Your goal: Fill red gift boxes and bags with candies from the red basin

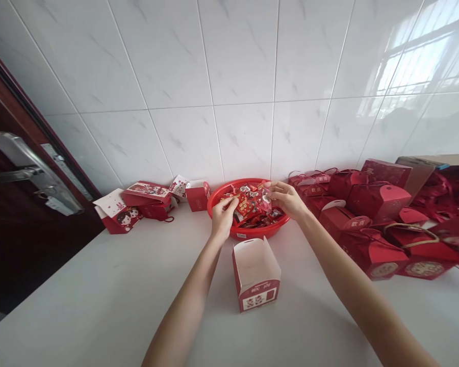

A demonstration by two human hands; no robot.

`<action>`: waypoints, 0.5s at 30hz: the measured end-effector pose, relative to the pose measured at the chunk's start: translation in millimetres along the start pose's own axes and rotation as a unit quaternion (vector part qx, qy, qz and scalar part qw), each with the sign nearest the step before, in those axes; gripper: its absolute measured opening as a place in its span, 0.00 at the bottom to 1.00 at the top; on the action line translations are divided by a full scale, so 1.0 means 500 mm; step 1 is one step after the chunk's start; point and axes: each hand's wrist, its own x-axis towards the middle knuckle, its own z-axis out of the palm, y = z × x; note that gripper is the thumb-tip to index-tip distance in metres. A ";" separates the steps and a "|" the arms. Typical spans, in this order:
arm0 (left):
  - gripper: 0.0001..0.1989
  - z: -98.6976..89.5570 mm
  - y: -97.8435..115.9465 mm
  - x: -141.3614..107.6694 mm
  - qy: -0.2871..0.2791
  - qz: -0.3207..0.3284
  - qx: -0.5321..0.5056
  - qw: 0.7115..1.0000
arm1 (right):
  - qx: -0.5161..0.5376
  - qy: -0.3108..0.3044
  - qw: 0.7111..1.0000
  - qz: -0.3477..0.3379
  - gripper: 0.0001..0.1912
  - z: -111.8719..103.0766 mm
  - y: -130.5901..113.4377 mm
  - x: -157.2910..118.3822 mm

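A round red plastic basket (245,233) stands against the tiled wall, filled with wrapped candies (258,220). Over its left side, my left hand (224,215) pinches the edge of a red and gold candy packet (245,205) between thumb and forefinger. From the right, my right hand (287,200) has its fingers closed on a shiny pinkish-red wrapped candy (265,201). An open red gift box (258,290) with a white inside stands upright on the table between my forearms, in front of the basket.
Several red gift boxes (378,201) crowd the right side, some with cords. On the left sit a box with cartoon figures (118,219), a lidded red box (149,196) and a small open box (197,196). A dark door (19,229) borders the white table (137,285).
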 end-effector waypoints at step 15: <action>0.17 0.009 0.074 -0.023 -0.067 0.003 0.015 0.998 | -0.219 0.077 0.958 -0.167 0.09 0.121 -0.046 -0.062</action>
